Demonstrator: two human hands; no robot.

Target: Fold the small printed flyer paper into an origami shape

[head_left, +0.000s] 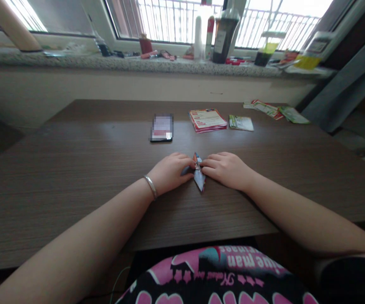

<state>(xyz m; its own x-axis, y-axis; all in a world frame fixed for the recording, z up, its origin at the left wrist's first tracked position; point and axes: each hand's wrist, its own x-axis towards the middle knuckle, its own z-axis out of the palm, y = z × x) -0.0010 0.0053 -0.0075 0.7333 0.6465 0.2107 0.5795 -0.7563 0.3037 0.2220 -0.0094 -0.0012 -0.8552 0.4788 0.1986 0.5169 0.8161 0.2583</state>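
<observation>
Head view shows pale, orange-flecked folded paper with pointed ends

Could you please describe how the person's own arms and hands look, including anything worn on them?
The left hand and right hand have no gloves. A slim silver-coloured bangle circles the left wrist; none is on the right. A black sleeve is partly visible on the right arm; no left sleeve shows.

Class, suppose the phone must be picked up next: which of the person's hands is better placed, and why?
Probably the left hand: it is nearer the phone, which lies beyond it. The right hand is farther off, on the other side of the folded paper, which both hands touch.
</observation>
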